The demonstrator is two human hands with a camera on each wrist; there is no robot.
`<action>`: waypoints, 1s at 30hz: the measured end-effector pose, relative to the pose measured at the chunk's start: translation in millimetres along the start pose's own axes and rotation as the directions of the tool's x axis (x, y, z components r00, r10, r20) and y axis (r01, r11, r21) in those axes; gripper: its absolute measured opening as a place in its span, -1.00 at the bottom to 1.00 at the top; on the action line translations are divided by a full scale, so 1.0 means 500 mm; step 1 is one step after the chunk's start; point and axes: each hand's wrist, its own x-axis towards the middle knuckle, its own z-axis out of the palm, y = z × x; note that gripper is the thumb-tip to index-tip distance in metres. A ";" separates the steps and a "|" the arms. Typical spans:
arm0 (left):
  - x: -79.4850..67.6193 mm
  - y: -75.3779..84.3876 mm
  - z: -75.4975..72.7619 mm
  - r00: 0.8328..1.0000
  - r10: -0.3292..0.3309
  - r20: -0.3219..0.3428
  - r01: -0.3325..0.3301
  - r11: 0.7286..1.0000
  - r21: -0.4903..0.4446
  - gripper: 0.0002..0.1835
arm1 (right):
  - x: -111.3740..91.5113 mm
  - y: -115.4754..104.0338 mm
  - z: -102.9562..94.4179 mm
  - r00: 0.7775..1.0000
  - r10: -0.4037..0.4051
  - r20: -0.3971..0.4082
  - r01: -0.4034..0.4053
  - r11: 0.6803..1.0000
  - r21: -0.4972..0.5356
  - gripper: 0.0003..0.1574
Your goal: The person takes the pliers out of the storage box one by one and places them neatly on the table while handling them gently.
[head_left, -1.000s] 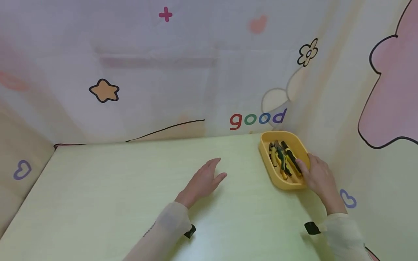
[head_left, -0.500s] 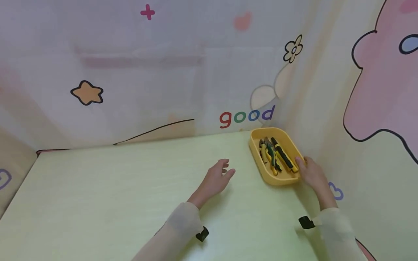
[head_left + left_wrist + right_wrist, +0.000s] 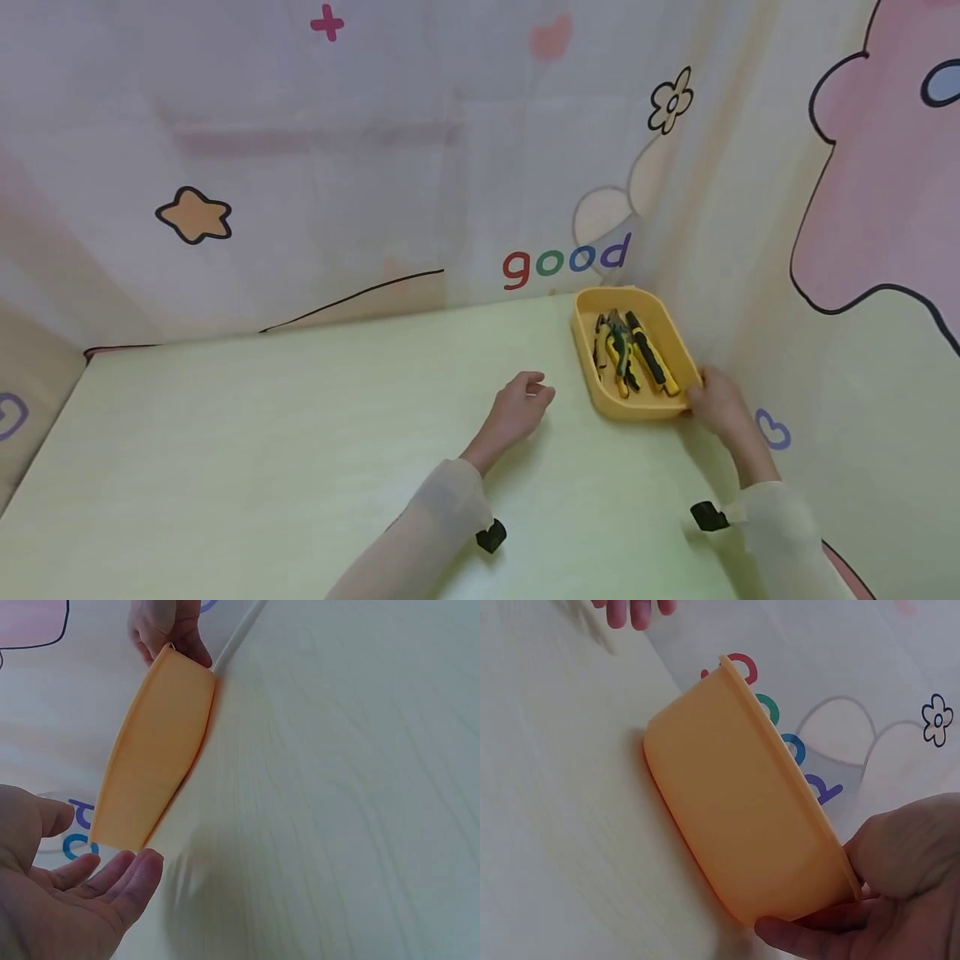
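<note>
The top edge crops most of the left hand in the right wrist view, and the yellow tray hides the tools inside it from both wrist cameras.

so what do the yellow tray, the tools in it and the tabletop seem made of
Yellow tray: probably moulded plastic; smooth, matte, evenly coloured.
Tools: perhaps metal, where one head looks greyish; yellow, black and green handles suggest plastic or rubber, finish too small to judge.
Tabletop: wood or wood-look laminate; faint grain lines, seemingly satin.
</note>
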 end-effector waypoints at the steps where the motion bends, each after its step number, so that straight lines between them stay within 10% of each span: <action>1: 0.001 0.001 0.004 1.000 -0.002 -0.001 0.002 1.000 -0.001 -0.50 | -0.005 -0.001 0.003 1.000 0.002 -0.001 -0.002 1.000 0.006 -0.58; 30: 0.024 0.023 0.057 0.999 -0.019 -0.031 0.017 0.998 -0.064 -0.56 | -0.091 -0.098 0.062 0.993 0.107 0.040 -0.101 0.986 -0.132 -0.48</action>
